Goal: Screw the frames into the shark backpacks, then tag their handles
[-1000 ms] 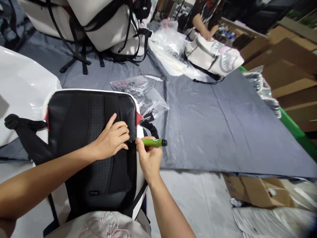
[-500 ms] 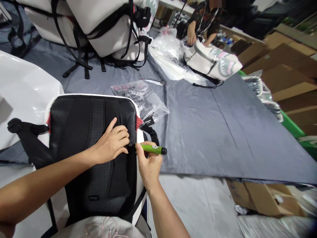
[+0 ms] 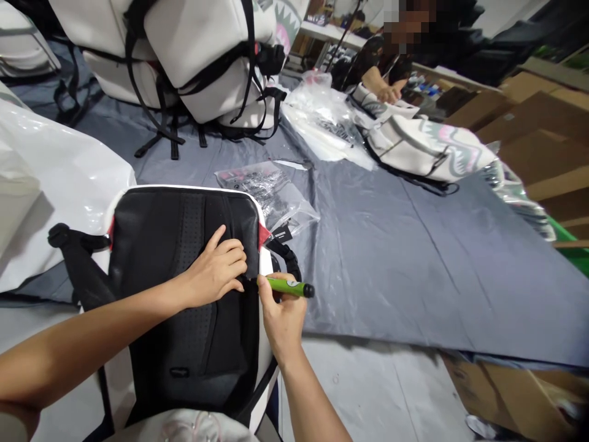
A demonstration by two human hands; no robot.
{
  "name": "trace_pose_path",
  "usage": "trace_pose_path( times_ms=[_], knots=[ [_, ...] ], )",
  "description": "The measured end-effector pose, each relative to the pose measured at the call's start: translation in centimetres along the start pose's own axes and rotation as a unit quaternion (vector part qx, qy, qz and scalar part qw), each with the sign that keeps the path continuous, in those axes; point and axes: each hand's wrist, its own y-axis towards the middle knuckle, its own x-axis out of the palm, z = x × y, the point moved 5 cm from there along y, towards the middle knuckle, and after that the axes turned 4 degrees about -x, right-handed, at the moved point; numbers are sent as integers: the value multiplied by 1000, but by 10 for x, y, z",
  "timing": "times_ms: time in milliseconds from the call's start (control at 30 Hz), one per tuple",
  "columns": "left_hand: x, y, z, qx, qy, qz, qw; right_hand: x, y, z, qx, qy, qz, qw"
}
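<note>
A white backpack (image 3: pixel 156 344) with a black padded back panel lies in front of me, its back side up. Fingers spread, my left hand (image 3: pixel 216 270) rests flat on the panel's right half. My right hand (image 3: pixel 283 313) grips a green marker (image 3: pixel 289 287) with a black end that points right. The marker's tip meets the panel's right border, close to my left fingertips; the exact contact is hard to see. Red triangular tabs mark both sides of the backpack, and a black hang tag (image 3: pixel 281 234) is by the right one.
White backpacks (image 3: pixel 221 80) with black straps stand at the back left. A clear plastic bag (image 3: pixel 276 196) lies beyond my backpack on the grey sheet (image 3: pixel 391 264). Across the table a person (image 3: pixel 381 80) handles another shark-print backpack (image 3: pixel 418 141). Cardboard boxes (image 3: pixel 538 135) line the right.
The view has shifted, so the scene sits slightly lower and farther right. My hands and the marker hold nearly the same place on the panel. The other person's backpack has moved to the right.
</note>
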Motion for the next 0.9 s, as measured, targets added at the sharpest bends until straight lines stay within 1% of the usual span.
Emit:
trace_pose_path(
  times_ms=[133, 233, 267, 333, 433, 500, 533, 567, 600, 633, 700, 767, 833, 867, 900],
  knots=[
    [3, -2, 1, -4, 10, -7, 1000, 3, 1, 1, 8, 24, -8, 1000],
    [0, 0, -1, -1, 23, -18, 1000, 1, 4, 2, 12, 26, -10, 1000],
    [-3, 3, -2, 4, 33, -26, 999, -1, 4, 1, 12, 22, -13, 1000],
    [-10, 13, -7, 38, 65, -62, 995, -6, 1, -1, 13, 19, -26, 999],
    [-21, 36, -15, 91, 131, -138, 978, -16, -17, -5, 52, 73, -32, 995],
    [-30, 49, -17, 97, 180, -171, 964, -15, -38, -11, 63, 122, -66, 988],
    [-37, 53, -15, 95, 203, -178, 958, -13, -50, -16, 47, 134, -90, 986],
    [-47, 55, -9, 94, 224, -180, 953, -11, -61, -23, 11, 134, -112, 985],
    [-58, 54, -1, 91, 242, -176, 950, -11, -71, -31, -41, 126, -123, 983],
    [-72, 51, 11, 85, 257, -167, 948, -13, -80, -41, -103, 116, -122, 980],
    [-108, 38, 42, 61, 282, -139, 947, -26, -92, -61, -227, 90, -87, 966],
    [-147, 23, 78, 26, 309, -91, 946, -51, -97, -81, -336, 61, -43, 939],
    [-182, 9, 112, -22, 331, -22, 943, -82, -94, -99, -428, 25, -16, 903],
    [-193, 2, 125, -49, 335, 10, 941, -97, -91, -104, -458, 6, -13, 889],
    [-198, -5, 135, -79, 333, 34, 939, -109, -87, -108, -476, -8, -16, 879]
  ],
)
